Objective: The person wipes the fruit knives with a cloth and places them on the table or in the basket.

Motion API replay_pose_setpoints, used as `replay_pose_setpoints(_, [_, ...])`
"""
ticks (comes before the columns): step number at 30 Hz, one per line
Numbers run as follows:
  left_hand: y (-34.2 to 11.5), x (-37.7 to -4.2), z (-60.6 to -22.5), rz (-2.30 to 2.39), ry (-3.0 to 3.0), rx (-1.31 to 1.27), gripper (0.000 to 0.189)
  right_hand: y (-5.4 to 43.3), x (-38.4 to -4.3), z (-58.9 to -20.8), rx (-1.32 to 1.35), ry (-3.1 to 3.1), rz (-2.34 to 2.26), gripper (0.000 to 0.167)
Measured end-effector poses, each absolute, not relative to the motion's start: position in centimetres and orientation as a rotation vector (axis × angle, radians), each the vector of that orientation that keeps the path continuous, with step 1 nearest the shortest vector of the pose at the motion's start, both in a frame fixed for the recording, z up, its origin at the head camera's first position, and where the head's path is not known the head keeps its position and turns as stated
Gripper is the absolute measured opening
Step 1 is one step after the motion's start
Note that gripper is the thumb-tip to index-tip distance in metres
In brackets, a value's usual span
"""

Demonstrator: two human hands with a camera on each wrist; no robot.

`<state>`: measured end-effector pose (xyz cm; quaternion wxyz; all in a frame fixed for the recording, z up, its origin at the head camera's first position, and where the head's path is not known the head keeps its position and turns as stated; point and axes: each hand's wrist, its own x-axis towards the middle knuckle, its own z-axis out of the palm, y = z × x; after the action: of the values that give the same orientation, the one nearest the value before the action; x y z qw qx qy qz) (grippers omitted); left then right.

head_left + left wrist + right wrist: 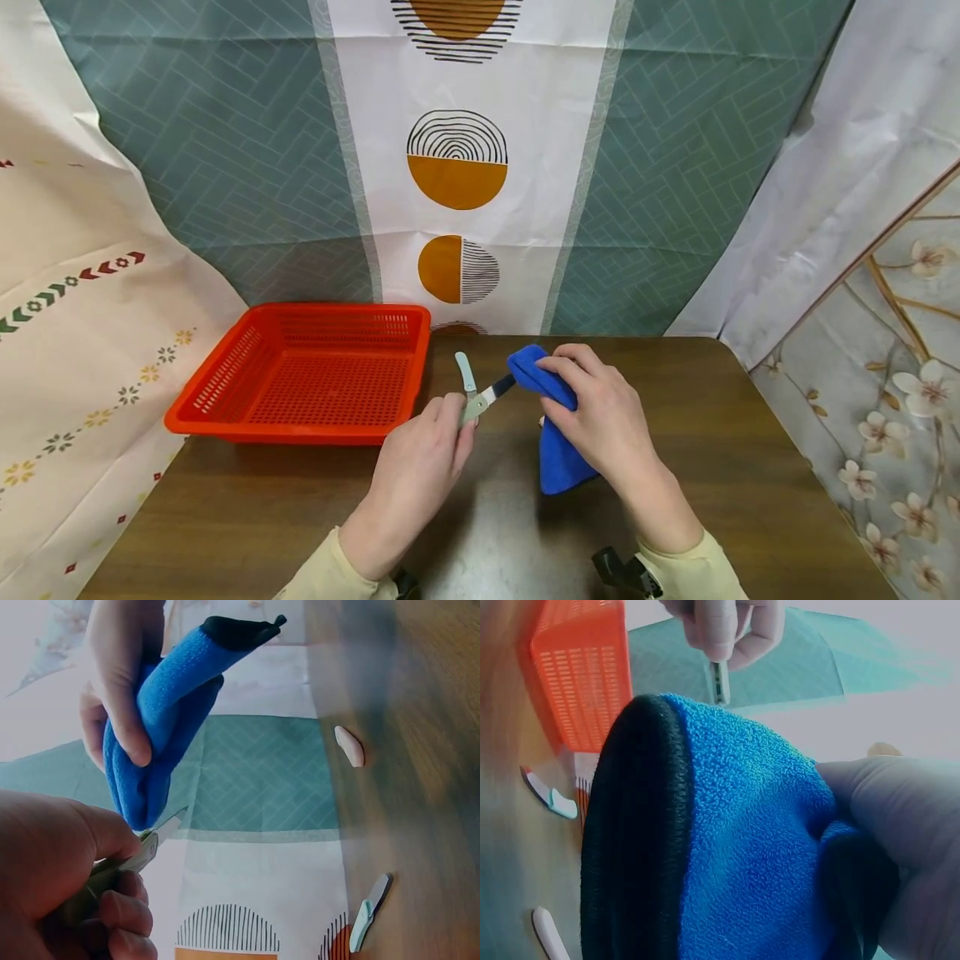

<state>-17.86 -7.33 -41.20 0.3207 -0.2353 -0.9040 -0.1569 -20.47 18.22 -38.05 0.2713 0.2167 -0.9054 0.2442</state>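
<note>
"Patterned curtains hang behind a brown wooden surface, teal panels flanking a white strip with orange and black circles. What stands at the back left?"

"That's a red slotted basket, near the far edge."

"And the person's left grip?"

"Curled round the pale green handle of a folding knife, raised above the surface. The blade is out, angled away and to the right."

"What about the right grip?"

"Grasping too: thumb and fingers pinch a folded blue cloth with black edging, one part of it hanging below the hand."

"Is the blade touching it?"

"I can't tell. From the head the blade's end reaches the cloth's edge, and the wrist views don't settle it."

"Anything lying around?"

"A second knife, light blue in the handle, rests on the surface just right of the basket, blade out. The left wrist view also catches a pale pink piece lying there, too blurred to identify."
</note>
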Motion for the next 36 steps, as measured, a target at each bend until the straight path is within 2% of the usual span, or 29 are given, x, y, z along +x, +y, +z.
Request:
replay_pose_setpoints(6, [-7.8, -17.9, -41.0, -0.438, -2.338, -0.611, 0.031, 17.0, -20.1, -38.4, 0.737, -2.372, 0.55, 0.056])
replay_pose_setpoints(15, [-7.7, -17.7, -40.7, -0.432, -2.356, -0.609, 0.029, 16.0, -19.7, -38.5, 0.88, -2.305, 0.489, 0.06])
replay_pose_setpoints(36, [-7.7, -17.2, -40.4, -0.448, -2.355, -0.612, 0.032, 16.1, -19.6, -38.3, 0.918, -2.331, 0.42, 0.059])
